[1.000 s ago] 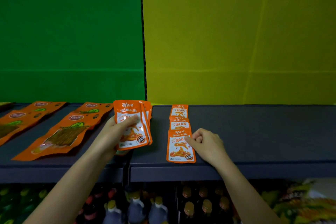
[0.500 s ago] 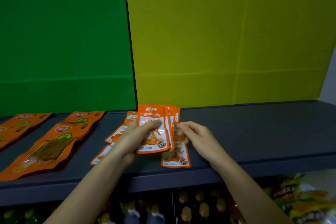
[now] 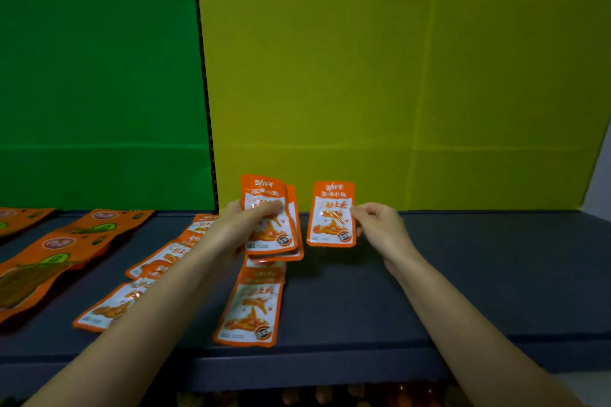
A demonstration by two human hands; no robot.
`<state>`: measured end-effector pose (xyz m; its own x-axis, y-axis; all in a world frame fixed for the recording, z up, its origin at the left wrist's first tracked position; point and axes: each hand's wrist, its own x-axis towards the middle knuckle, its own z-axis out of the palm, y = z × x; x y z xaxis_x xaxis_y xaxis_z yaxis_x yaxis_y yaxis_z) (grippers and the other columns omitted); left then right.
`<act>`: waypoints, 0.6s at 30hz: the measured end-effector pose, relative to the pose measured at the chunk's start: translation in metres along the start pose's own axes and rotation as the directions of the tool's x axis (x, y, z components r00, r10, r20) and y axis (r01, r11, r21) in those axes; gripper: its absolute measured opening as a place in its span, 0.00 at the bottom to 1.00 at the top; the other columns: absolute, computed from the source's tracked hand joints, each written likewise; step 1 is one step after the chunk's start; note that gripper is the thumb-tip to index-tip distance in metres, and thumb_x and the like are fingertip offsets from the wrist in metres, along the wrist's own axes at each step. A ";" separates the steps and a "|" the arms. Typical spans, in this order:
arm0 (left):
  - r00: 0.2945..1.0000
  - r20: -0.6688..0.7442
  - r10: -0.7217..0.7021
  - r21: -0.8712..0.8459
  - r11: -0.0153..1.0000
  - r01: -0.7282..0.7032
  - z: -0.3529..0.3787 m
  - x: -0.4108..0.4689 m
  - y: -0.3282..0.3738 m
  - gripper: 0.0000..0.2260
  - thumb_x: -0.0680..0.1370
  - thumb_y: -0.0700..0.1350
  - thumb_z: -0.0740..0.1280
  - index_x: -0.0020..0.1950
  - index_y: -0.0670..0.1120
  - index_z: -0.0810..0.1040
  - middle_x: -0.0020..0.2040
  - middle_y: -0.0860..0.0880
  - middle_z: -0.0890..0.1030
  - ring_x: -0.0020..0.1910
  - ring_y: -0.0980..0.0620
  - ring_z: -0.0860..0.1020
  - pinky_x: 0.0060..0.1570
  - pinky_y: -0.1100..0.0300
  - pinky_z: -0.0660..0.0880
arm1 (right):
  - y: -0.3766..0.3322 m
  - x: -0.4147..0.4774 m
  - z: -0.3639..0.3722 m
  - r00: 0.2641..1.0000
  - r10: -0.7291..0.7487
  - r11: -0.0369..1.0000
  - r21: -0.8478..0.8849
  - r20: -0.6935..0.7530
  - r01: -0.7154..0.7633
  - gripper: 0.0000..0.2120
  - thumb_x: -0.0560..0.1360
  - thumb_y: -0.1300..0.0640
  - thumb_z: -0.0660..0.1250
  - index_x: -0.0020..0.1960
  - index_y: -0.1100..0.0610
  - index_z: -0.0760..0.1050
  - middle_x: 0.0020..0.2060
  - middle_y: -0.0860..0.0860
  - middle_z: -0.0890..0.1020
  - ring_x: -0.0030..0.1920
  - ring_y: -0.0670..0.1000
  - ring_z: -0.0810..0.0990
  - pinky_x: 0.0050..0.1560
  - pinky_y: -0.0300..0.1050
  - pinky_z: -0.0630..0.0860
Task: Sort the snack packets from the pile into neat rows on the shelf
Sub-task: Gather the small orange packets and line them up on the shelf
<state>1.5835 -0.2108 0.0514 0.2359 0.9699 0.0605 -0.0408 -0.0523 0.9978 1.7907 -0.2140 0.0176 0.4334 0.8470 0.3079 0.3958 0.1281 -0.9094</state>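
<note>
Packet [image 3: 331, 218] pulled off stack [image 3: 271, 236], right hand [image 3: 380, 228] pinching

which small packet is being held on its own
The single packet pinched by the right hand, off the shelf. The left hand grips a stack; the other packets lie flat.

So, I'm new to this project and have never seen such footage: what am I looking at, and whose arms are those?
No machine here: a person wears a camera on the head, looking forward and down, so the arms are their own. The left hand holds a small stack of orange snack packets; the right hand pinches a single packet above the dark shelf. On the shelf lie a middle row and a left row of the same packets, with larger orange packets further left. Behind are a green panel and a yellow panel.
</note>
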 end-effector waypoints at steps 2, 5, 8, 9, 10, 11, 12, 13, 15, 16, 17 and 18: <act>0.998 -0.030 -0.047 0.029 0.998 0.048 -0.003 0.005 -0.001 0.05 0.73 0.44 0.70 0.46 0.44 0.78 0.33 0.48 0.84 0.26 0.55 0.82 0.26 0.65 0.77 | 0.021 0.020 -0.009 0.998 0.053 0.992 -0.114 0.023 -0.050 0.10 0.76 0.56 0.63 0.39 0.57 0.80 0.31 0.53 0.80 0.30 0.46 0.76 0.38 0.41 0.72; 0.993 -0.034 -0.109 0.074 0.991 0.111 0.000 0.007 -0.006 0.06 0.72 0.46 0.71 0.45 0.44 0.78 0.29 0.50 0.84 0.25 0.55 0.82 0.26 0.64 0.77 | 0.047 0.044 -0.014 0.989 0.139 0.938 -0.326 0.040 -0.119 0.13 0.76 0.53 0.62 0.34 0.53 0.78 0.32 0.53 0.81 0.39 0.53 0.81 0.45 0.44 0.73; 0.992 -0.031 -0.121 0.089 0.988 0.123 0.005 0.007 -0.010 0.05 0.72 0.46 0.71 0.42 0.45 0.78 0.29 0.50 0.84 0.25 0.55 0.81 0.26 0.64 0.77 | 0.055 0.059 -0.012 0.991 0.130 0.829 -0.552 0.039 -0.087 0.13 0.77 0.53 0.58 0.37 0.55 0.75 0.46 0.59 0.82 0.50 0.59 0.79 0.47 0.45 0.72; 0.992 -0.029 -0.122 0.088 0.988 0.124 0.007 0.007 -0.011 0.05 0.72 0.46 0.71 0.42 0.45 0.78 0.29 0.49 0.84 0.25 0.54 0.81 0.27 0.64 0.78 | 0.056 0.062 -0.010 0.994 0.096 0.784 -0.619 0.058 -0.040 0.13 0.78 0.53 0.56 0.42 0.57 0.75 0.50 0.60 0.81 0.53 0.60 0.78 0.49 0.47 0.72; 0.992 -0.026 -0.125 0.089 0.988 0.126 0.009 0.007 -0.012 0.05 0.72 0.45 0.71 0.41 0.45 0.78 0.29 0.49 0.84 0.25 0.54 0.81 0.28 0.63 0.78 | 0.058 0.064 -0.007 0.995 0.064 0.746 -0.666 0.080 0.005 0.14 0.79 0.53 0.54 0.49 0.60 0.75 0.54 0.61 0.80 0.55 0.61 0.78 0.51 0.48 0.72; 0.992 -0.021 -0.128 0.086 0.988 0.129 0.012 0.007 -0.012 0.05 0.72 0.45 0.71 0.40 0.45 0.78 0.29 0.49 0.84 0.26 0.54 0.81 0.29 0.63 0.79 | 0.059 0.067 -0.004 0.994 0.045 0.720 -0.693 0.100 0.037 0.16 0.80 0.54 0.53 0.55 0.62 0.74 0.57 0.61 0.79 0.57 0.61 0.77 0.53 0.48 0.72; 0.991 -0.015 -0.132 0.080 0.988 0.133 0.014 0.005 -0.012 0.05 0.72 0.45 0.71 0.40 0.45 0.78 0.29 0.48 0.84 0.26 0.54 0.81 0.30 0.62 0.79 | 0.061 0.069 -0.002 0.993 0.038 0.706 -0.706 0.116 0.056 0.16 0.80 0.54 0.52 0.58 0.64 0.72 0.58 0.61 0.78 0.57 0.61 0.77 0.53 0.48 0.72; 0.991 -0.011 -0.133 0.075 0.988 0.134 0.017 0.004 -0.012 0.05 0.72 0.45 0.71 0.39 0.45 0.78 0.29 0.48 0.84 0.26 0.53 0.81 0.30 0.62 0.79 | 0.064 0.072 0.000 0.992 0.029 0.699 -0.711 0.124 0.068 0.17 0.80 0.55 0.52 0.59 0.64 0.72 0.58 0.61 0.78 0.57 0.60 0.77 0.53 0.49 0.72; 0.991 -0.004 -0.131 0.070 0.989 0.131 0.022 0.001 -0.012 0.05 0.73 0.44 0.70 0.39 0.45 0.77 0.29 0.48 0.83 0.25 0.54 0.81 0.28 0.63 0.79 | 0.067 0.076 0.001 0.992 0.023 0.693 -0.717 0.127 0.076 0.16 0.80 0.56 0.52 0.59 0.65 0.72 0.59 0.61 0.78 0.57 0.60 0.77 0.53 0.49 0.73; 0.992 0.001 -0.128 0.066 0.990 0.127 0.025 0.000 -0.012 0.05 0.73 0.44 0.70 0.39 0.45 0.77 0.28 0.48 0.83 0.25 0.54 0.81 0.27 0.64 0.78 | 0.068 0.078 0.000 0.992 0.018 0.696 -0.714 0.128 0.079 0.16 0.80 0.56 0.52 0.59 0.65 0.72 0.59 0.61 0.77 0.57 0.61 0.77 0.53 0.49 0.73; 0.993 0.003 -0.118 0.063 0.991 0.118 0.027 0.000 -0.011 0.05 0.73 0.43 0.70 0.39 0.45 0.77 0.28 0.48 0.83 0.24 0.54 0.81 0.26 0.64 0.78 | 0.068 0.079 0.000 0.992 0.014 0.699 -0.710 0.129 0.082 0.16 0.80 0.56 0.53 0.59 0.65 0.72 0.59 0.61 0.77 0.58 0.61 0.76 0.53 0.50 0.73; 0.994 0.005 -0.107 0.062 0.992 0.106 0.029 0.000 -0.011 0.05 0.73 0.43 0.70 0.38 0.45 0.77 0.28 0.48 0.83 0.24 0.54 0.81 0.26 0.65 0.78 | 0.069 0.079 0.000 0.992 0.010 0.698 -0.711 0.127 0.083 0.16 0.80 0.56 0.53 0.59 0.65 0.71 0.59 0.61 0.77 0.58 0.61 0.76 0.54 0.50 0.72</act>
<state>1.6122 -0.2167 0.0416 0.2441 0.9686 -0.0464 0.0449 0.0365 0.9983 1.8521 -0.1378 -0.0206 0.3313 0.9069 0.2604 0.8881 -0.2065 -0.4107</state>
